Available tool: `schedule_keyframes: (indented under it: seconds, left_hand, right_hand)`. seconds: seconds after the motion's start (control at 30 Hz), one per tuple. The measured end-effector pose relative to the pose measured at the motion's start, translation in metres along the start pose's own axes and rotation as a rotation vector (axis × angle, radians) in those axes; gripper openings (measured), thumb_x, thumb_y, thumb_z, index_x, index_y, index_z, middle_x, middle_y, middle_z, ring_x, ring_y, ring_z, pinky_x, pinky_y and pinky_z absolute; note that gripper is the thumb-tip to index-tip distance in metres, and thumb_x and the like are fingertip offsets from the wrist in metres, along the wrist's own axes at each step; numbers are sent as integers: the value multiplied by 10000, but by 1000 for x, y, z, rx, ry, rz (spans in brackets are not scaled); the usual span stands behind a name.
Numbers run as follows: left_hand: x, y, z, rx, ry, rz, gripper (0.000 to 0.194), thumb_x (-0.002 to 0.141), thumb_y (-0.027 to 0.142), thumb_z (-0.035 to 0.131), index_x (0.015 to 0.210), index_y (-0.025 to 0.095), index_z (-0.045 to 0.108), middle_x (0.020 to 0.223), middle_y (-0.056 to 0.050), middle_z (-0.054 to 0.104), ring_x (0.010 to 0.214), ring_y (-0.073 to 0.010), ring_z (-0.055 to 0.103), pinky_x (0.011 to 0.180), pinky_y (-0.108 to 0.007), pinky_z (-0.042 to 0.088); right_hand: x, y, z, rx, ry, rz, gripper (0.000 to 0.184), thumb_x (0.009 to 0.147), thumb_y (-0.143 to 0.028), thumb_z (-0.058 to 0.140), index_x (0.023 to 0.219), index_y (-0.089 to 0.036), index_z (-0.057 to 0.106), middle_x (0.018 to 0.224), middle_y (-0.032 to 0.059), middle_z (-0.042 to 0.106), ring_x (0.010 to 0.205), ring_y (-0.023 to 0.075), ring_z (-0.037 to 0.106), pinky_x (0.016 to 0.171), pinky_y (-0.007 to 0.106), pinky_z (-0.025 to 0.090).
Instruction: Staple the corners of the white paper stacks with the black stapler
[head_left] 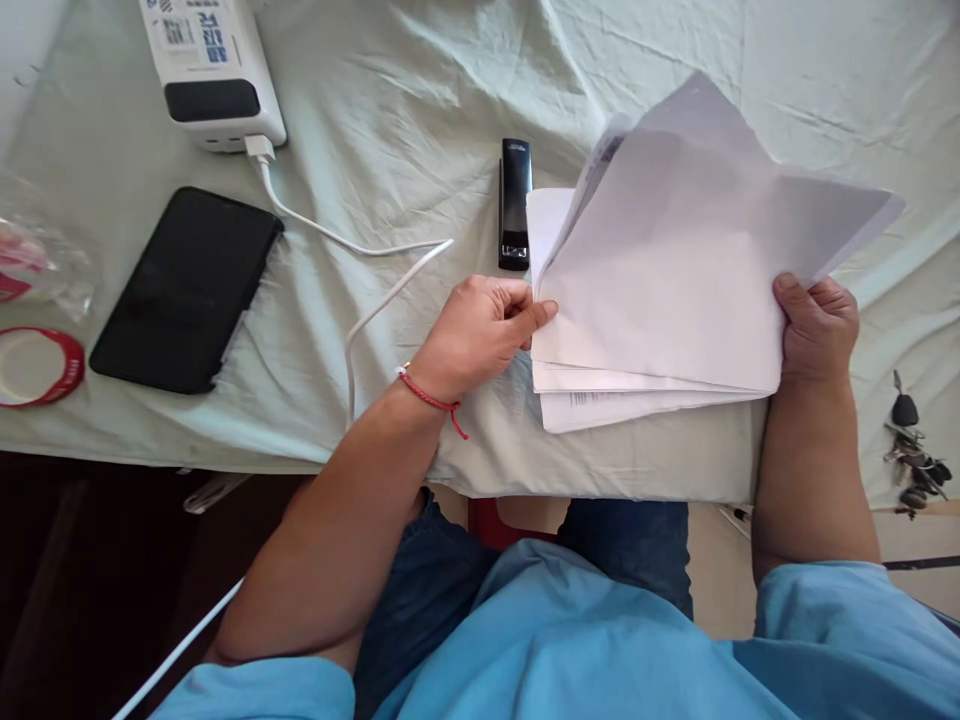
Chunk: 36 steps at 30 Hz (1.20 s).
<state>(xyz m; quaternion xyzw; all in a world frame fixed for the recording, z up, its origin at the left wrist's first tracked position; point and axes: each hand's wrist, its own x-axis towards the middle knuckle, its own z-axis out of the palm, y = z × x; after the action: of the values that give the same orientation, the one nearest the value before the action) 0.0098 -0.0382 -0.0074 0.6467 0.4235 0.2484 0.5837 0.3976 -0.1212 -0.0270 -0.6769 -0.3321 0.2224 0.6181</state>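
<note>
Several loose white sheets of paper [667, 270] are spread between my two hands above the cloth, their edges fanned out and unaligned. My left hand [491, 325] pinches the left edge of the sheets between thumb and curled fingers. On the other side, my right hand [819, 325] grips their right edge, thumb on top. The top sheet bends upward at its far side, and faint print shows on a lower sheet near me. A black stapler [515, 205] lies just beyond my left hand, close to the paper's left edge.
A pale green cloth [420, 90] covers the table. On the left lie a black phone [186, 290], a white power bank [217, 75] with a white cable [390, 250], a red-edged tape roll [71, 368] and a plastic bag [45, 255]. Keys [915, 455] lie at far right.
</note>
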Motion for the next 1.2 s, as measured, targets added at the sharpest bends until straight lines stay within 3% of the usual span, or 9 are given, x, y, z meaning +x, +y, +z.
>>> schedule_keyframes:
  seconds: [0.2, 0.43, 0.7, 0.83, 1.0, 1.2]
  left_hand:
    - [-1, 4, 3, -30, 2, -1, 576, 968, 597, 724, 580, 208, 553, 594, 0, 609, 615, -135, 521, 628, -293, 410]
    - [0, 1, 1, 55, 10, 18, 470, 977, 422, 661, 583, 206, 520, 589, 13, 543, 634, -131, 454, 622, -299, 354]
    - [3, -4, 0, -41, -17, 40, 300, 817, 304, 759, 657, 204, 525, 686, 25, 520, 682, -127, 467, 634, -285, 360]
    - [3, -5, 1, -73, -15, 40, 266, 800, 302, 791, 705, 201, 565, 728, 16, 581, 713, -137, 521, 654, -281, 402]
    - [4, -5, 1, -50, 59, 67, 447, 960, 490, 698, 653, 206, 540, 660, 2, 585, 683, -142, 523, 665, -293, 416]
    - [5, -8, 0, 11, 62, 60, 338, 885, 321, 730, 632, 195, 545, 643, 26, 547, 658, -123, 482, 629, -280, 367]
  right_hand:
    - [-3, -2, 2, -1, -17, 0, 453, 536, -516, 1057, 819, -221, 862, 908, 48, 855, 872, 266, 795, 974, 494, 682]
    - [-2, 1, 0, 18, -29, -12, 459, 562, -475, 1066, 862, -185, 875, 937, 79, 865, 870, 273, 809, 941, 480, 690]
    - [1, 1, -2, 46, -58, -25, 575, 464, -538, 1106, 865, -188, 890, 931, 56, 874, 774, 233, 793, 927, 495, 714]
    - [1, 3, -5, 55, -78, -10, 565, 438, -514, 1125, 855, -207, 899, 945, 36, 883, 759, 185, 769, 883, 421, 720]
    - [1, 3, -6, 51, -90, -3, 543, 433, -506, 1131, 831, -216, 902, 914, 25, 878, 748, 146, 743, 781, 325, 698]
    - [-2, -2, -2, 59, -104, -5, 518, 459, -482, 1127, 852, -221, 913, 889, 17, 869, 730, 120, 712, 684, 249, 635]
